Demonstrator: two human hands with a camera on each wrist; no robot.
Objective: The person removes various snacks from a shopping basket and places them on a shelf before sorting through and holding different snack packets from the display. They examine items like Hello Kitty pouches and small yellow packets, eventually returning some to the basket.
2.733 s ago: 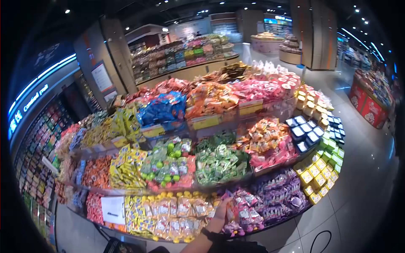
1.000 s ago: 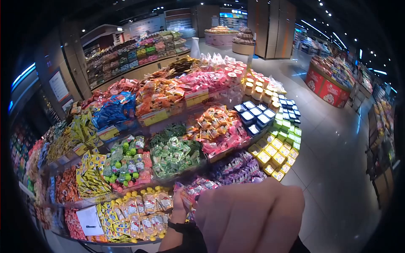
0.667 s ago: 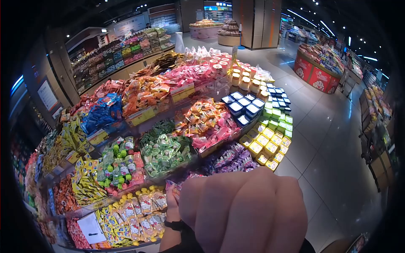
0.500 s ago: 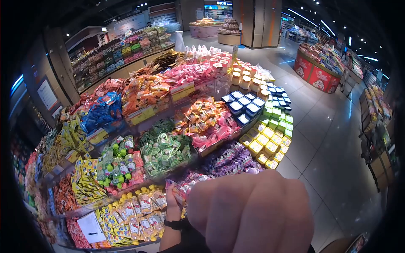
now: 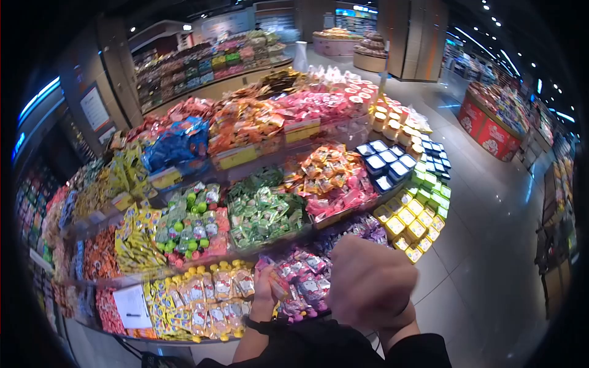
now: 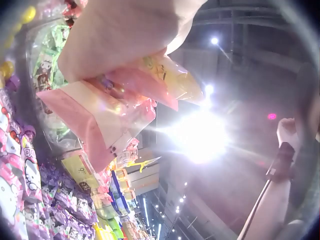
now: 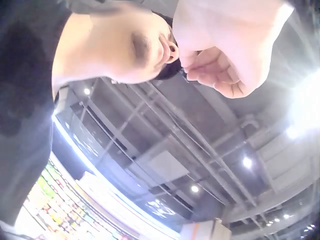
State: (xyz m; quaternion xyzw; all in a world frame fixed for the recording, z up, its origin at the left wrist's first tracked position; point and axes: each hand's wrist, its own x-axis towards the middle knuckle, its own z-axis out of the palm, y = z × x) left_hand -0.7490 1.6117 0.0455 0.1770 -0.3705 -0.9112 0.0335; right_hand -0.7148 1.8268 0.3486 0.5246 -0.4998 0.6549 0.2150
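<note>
My left hand (image 5: 263, 291) grips shiny wrapped sweets over the front row of the candy display. In the left wrist view these are pink and yellow candy packets (image 6: 95, 117), partly covered by the hand. Right beside it lie pink-purple cat-printed candy bags (image 5: 311, 262) and amber pouches (image 5: 199, 310) with yellow caps. My right hand (image 5: 371, 285) is raised in front of the head camera, its back turned to the view. From the right wrist, the right hand (image 7: 227, 52) shows fingers curled in toward the palm, with nothing visible in them, close to the person's head.
Tiered bins rise behind, with green sweets (image 5: 264, 208), orange sweets (image 5: 328, 172) and blue bags (image 5: 178, 146). Stacked yellow tubs (image 5: 414, 224) line the right end by the tiled floor (image 5: 478, 245). A clipboard (image 5: 132, 308) lies at the front left.
The right hand came up close to the head camera, then dropped lower and farther from it. The view swung right, then partly back left. The left hand keeps its hold on the packets.
</note>
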